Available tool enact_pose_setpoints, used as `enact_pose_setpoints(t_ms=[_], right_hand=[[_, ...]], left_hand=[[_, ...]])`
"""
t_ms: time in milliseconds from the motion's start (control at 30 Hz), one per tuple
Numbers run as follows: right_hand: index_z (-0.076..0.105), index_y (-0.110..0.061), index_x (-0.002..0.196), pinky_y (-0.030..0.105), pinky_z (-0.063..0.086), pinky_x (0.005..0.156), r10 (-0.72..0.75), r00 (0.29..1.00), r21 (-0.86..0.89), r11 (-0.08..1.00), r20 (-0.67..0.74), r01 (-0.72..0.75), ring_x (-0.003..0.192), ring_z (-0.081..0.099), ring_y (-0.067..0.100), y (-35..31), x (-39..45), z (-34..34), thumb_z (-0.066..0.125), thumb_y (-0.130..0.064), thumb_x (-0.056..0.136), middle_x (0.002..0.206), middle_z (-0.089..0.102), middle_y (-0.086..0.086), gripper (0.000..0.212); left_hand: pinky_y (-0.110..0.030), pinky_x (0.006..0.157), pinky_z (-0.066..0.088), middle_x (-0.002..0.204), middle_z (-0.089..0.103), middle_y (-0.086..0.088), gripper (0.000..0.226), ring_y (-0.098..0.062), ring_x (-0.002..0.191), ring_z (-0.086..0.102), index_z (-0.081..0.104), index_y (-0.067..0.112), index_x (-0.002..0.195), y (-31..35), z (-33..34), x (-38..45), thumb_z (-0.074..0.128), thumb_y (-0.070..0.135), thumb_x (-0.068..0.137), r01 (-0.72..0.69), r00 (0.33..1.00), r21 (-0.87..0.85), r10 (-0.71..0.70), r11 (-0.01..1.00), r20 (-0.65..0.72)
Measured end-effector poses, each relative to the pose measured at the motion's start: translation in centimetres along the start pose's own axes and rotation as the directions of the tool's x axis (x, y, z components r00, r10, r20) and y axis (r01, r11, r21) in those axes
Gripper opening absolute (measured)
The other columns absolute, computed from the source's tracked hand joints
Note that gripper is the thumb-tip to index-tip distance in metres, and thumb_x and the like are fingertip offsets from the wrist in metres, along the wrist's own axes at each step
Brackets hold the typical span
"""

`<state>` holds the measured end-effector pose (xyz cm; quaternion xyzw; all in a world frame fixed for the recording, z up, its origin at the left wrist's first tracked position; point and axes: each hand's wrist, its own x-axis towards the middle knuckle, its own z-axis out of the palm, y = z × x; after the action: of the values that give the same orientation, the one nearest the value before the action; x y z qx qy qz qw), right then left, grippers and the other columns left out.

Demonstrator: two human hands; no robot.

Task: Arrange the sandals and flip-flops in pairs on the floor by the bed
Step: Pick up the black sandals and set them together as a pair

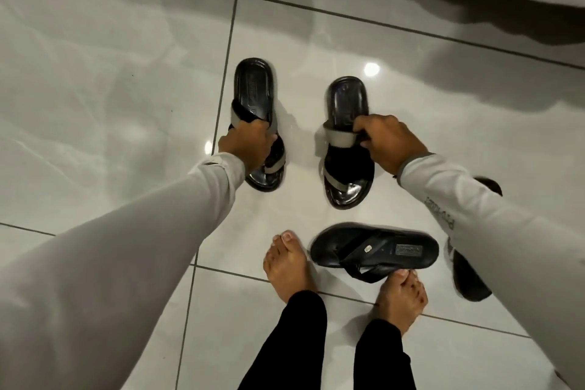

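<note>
Glossy grey tiled floor (110,79): left hand (250,144) grips left strap sandal (258,104), right hand (391,141) grips right strap sandal (346,149); flat black flip-flop (373,250) lies sideways nearby.

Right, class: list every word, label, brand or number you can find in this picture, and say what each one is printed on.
None of it reads clearly.
Right sleeve: dark lettering running along it, too distorted to read.
Black flip-flop by the feet: rectangular heel label, too small to read; a small metal badge on its strap, no legible text.
Left sandal: stamp on the insole and a tag on the strap, both blurred.
</note>
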<state>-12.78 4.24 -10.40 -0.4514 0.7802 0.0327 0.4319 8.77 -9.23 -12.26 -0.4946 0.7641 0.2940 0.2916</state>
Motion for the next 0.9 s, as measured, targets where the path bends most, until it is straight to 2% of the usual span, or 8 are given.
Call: enact_pose_setpoints(t_ms=[100,167,267,333,400,500,633,900], right_hand=[[0.058,-0.019,0.118,0.043,0.053,0.088,-0.025,0.998,0.02,0.999,-0.061,0.027,0.103,0.064,0.039,-2.3,1.1,1.1,0.053,0.0,0.088,0.122,0.063,0.012,0.036],[0.053,-0.024,0.123,0.041,0.053,0.089,0.017,0.987,0.183,0.983,-0.159,0.013,0.101,0.063,0.031,-3.2,1.2,2.0,0.053,0.002,0.087,0.126,0.059,0.006,0.044],[0.041,-0.026,0.139,0.041,0.053,0.092,0.222,0.925,0.435,0.898,-0.308,-0.07,0.108,0.064,0.032,-3.7,0.2,3.8,0.063,-0.01,0.09,0.143,0.044,0.004,0.055],[0.036,-0.026,0.144,0.043,0.05,0.095,0.442,0.869,0.558,0.789,-0.222,-0.258,0.113,0.063,0.038,-3.4,-0.7,5.4,0.07,-0.033,0.088,0.144,0.042,0.009,0.066],[0.034,-0.028,0.148,0.048,0.048,0.104,0.536,0.844,0.586,0.688,-0.012,-0.429,0.12,0.059,0.042,-3.2,-1.5,7.3,0.072,-0.048,0.084,0.141,0.048,0.017,0.077],[0.039,-0.021,0.15,0.05,0.047,0.107,0.426,0.899,0.629,0.671,0.107,-0.392,0.121,0.059,0.044,-3.6,-1.4,9.3,0.073,-0.041,0.086,0.129,0.061,0.024,0.075],[0.044,-0.018,0.145,0.049,0.049,0.106,0.403,0.913,0.702,0.631,0.066,-0.33,0.12,0.061,0.041,-4.7,0.4,9.2,0.07,-0.035,0.09,0.124,0.065,0.021,0.063],[0.039,-0.027,0.151,0.045,0.047,0.104,0.377,0.926,0.649,0.713,-0.033,-0.267,0.122,0.057,0.042,-5.1,4.6,5.4,0.063,-0.034,0.094,0.137,0.052,0.018,0.063]], left_hand=[[-0.043,0.081,0.047,0.113,0.065,-0.018,0.033,-0.043,0.103,0.062,0.059,0.015,0.117,-0.5,0.1,-0.5,0.044,0.04,0.1,-0.105,0.994,-0.004,0.104,0.995,-0.025],[-0.042,0.077,0.049,0.111,0.067,-0.017,0.034,-0.042,0.099,0.063,0.059,0.021,0.123,-1.0,0.2,-0.8,0.044,0.041,0.1,-0.181,0.978,0.012,0.182,0.983,-0.101],[-0.034,0.063,0.047,0.105,0.065,-0.011,0.031,-0.035,0.087,0.067,0.055,0.02,0.12,-2.1,0.6,-1.3,0.05,0.038,0.096,-0.281,0.911,0.014,0.271,0.96,-0.311],[-0.04,0.069,0.055,0.117,0.053,-0.012,0.049,-0.034,0.095,0.063,0.046,0.022,0.13,-2.9,0.7,-1.2,0.063,0.042,0.088,-0.183,0.914,-0.093,0.135,0.979,-0.384],[-0.051,0.091,0.055,0.131,0.04,-0.018,0.082,-0.041,0.113,0.054,0.03,0.027,0.148,-3.6,0.9,-0.4,0.071,0.049,0.081,-0.017,0.965,-0.24,-0.047,0.971,-0.258],[-0.052,0.105,0.041,0.137,0.043,-0.024,0.103,-0.042,0.129,0.04,0.006,0.029,0.158,-3.8,1.5,1.1,0.07,0.052,0.081,0.075,0.996,-0.359,-0.084,0.93,-0.011],[-0.049,0.106,0.039,0.134,0.049,-0.024,0.089,-0.04,0.131,0.041,0.01,0.033,0.157,-3.1,1.4,2.8,0.063,0.05,0.088,0.068,0.995,-0.375,-0.089,0.924,-0.039],[-0.049,0.102,0.045,0.134,0.05,-0.023,0.053,-0.044,0.122,0.054,0.033,0.031,0.149,-1.1,-1.4,7.7,0.048,0.026,0.099,0.189,0.951,-0.399,-0.268,0.897,-0.152]])
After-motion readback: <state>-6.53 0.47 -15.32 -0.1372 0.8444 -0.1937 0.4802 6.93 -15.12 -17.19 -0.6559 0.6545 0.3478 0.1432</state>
